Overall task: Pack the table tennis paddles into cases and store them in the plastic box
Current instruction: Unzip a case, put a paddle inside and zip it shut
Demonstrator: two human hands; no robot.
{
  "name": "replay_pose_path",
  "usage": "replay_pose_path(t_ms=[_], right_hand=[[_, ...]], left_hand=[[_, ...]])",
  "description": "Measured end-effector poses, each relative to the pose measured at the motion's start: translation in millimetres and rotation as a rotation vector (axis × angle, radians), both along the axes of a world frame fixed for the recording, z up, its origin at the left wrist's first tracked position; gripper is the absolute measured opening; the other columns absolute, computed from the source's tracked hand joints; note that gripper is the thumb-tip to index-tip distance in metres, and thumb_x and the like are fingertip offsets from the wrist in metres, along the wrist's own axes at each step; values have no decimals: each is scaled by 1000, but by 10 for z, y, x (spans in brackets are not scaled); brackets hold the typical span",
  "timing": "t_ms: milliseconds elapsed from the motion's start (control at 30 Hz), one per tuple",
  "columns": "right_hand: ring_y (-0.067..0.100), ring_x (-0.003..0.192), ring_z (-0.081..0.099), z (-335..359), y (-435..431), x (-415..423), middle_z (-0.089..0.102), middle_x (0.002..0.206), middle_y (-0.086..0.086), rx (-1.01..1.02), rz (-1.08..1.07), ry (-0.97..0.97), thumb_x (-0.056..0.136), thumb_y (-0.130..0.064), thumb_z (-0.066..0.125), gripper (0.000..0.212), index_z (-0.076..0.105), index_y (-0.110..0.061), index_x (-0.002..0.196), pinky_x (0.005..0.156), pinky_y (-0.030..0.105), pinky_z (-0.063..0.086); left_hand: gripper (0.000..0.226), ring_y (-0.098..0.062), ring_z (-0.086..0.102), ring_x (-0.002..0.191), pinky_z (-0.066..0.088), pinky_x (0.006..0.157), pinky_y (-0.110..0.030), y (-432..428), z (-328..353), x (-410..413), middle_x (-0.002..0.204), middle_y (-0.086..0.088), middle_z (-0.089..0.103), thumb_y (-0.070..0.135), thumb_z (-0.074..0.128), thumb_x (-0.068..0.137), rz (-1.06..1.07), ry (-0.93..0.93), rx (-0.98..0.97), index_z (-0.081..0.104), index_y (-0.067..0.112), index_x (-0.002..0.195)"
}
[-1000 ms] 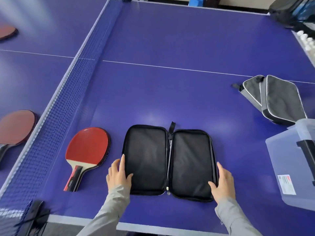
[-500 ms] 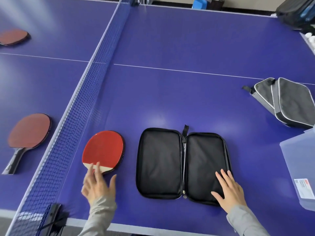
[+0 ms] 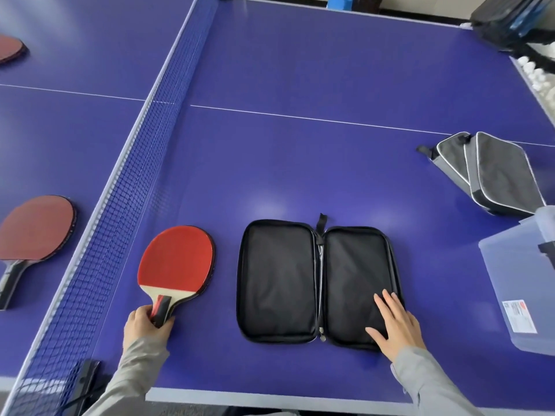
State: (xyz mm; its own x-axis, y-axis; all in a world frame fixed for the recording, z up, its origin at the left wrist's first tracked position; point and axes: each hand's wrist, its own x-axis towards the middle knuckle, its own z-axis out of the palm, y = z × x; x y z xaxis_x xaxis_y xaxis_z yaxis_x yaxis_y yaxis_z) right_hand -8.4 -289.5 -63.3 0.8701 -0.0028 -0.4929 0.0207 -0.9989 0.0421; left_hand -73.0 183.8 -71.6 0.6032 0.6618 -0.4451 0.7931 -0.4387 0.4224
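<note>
- Open case (image 3: 279, 280) is laid flat near the table's front edge, both black halves spread face-up. A zip pull is seen at the near end of its spine and a loop tab at the far end.
- R hand (image 3: 396, 328) is pressed flat on the case's right half, at the near corner. Fingers are straight & slightly spread, nothing pinched.
- Red paddle (image 3: 177, 259) is laid left of the open case, near but not touching, red rubber up, handle toward the front edge.
- L hand (image 3: 144, 325) is curled round that handle. Whether the blade is lifted off the surface can't be told.
- Plastic box (image 3: 516, 289), translucent, is set right of the open case, well apart & cut by the frame. Its side carries a white label w/ red mark. Contents can't be made out.
- Closed cases (image 3: 498, 175): two, grey w/ pale piping, overlapped, beyond & right of the open case.
- Net (image 3: 126, 205), dark blue mesh w/ pale tape, is strung left of the open case, past the red paddle. Its black clamp (image 3: 87, 370) is fixed at the front edge.
- Second paddle (image 3: 36, 229), dull red, is laid past the net, left of the open case. Third paddle (image 3: 9, 48) is seen far beyond-left, partly cut off.
- Table (image 3: 330, 160): glossy blue-violet top w/ a pale glare patch just beyond the open case. A thin white line (image 3: 300, 117) is drawn further beyond.
- Room, all far beyond-right of the open case: white balls (image 3: 537, 73) off the table's corner, w/ a dark bag (image 3: 504, 19) behind them.
</note>
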Motion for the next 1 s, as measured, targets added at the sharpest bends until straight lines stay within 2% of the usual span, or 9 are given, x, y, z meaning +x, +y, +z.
replay_pose_path(t_ms=[133,333,467,533,667,800,867,933,1000], right_hand=[[12,147,-6,-4,-8,-18,-7,159,-8,11,-2,-2,93,-52,41,74,2,-28,150,117,33,12],[12,147,-9,17,-59,-55,-8,159,-8,70,13,-37,92,-53,42,77,-1,-28,150,118,37,5],[13,147,-9,29,-157,-81,-7,159,-8,133,24,-47,92,-52,43,77,1,-27,151,118,37,4],[12,146,-11,26,-228,-88,-8,159,-8,153,32,-49,92,-52,43,76,0,-27,150,118,38,3],[11,146,-14,11,-354,-77,-10,159,-9,169,62,-50,93,-52,40,75,-2,-28,150,118,37,0],[12,146,-14,-5,-440,-64,-9,159,-8,190,85,-52,94,-51,39,74,-2,-26,150,118,37,0],[12,146,-15,-21,-460,-57,-11,159,-8,195,100,-44,94,-50,38,74,-3,-26,150,119,37,0],[13,145,-16,-26,-508,-46,-12,159,-7,202,120,-44,95,-50,38,74,-3,-25,150,119,38,1],[14,146,-15,-42,-527,-25,-11,159,-6,214,136,-46,95,-50,39,74,-3,-23,151,119,38,1]], left_hand=[[20,-35,56,66,48,63,-39,-114,71,-19,72,-14,58,15,74,73,40,-55,-14,58,4,80],[27,-32,57,64,41,56,-31,-422,194,-37,72,-13,61,27,72,78,192,-107,-63,59,9,92],[23,-30,56,53,41,48,-28,-747,278,-71,61,-11,58,32,72,76,258,-149,-79,56,14,76],[23,-33,58,55,46,50,-31,-977,322,-46,63,-12,59,32,72,75,273,-155,-86,56,16,74],[25,-34,61,63,53,65,-40,-1569,385,92,67,-10,62,28,76,71,250,-185,-112,53,20,75],[27,-19,54,56,43,52,-27,-2379,427,297,65,-2,58,24,77,71,251,-257,-222,50,22,70],[25,-15,52,48,43,45,-25,-2782,438,412,64,-3,57,23,75,72,266,-269,-322,51,20,72],[23,-16,52,48,47,46,-27,-3176,426,486,67,-4,57,23,74,72,279,-269,-395,51,19,73],[23,-19,51,56,47,53,-29,-3460,376,529,71,-5,58,23,73,71,278,-271,-407,50,19,73]])
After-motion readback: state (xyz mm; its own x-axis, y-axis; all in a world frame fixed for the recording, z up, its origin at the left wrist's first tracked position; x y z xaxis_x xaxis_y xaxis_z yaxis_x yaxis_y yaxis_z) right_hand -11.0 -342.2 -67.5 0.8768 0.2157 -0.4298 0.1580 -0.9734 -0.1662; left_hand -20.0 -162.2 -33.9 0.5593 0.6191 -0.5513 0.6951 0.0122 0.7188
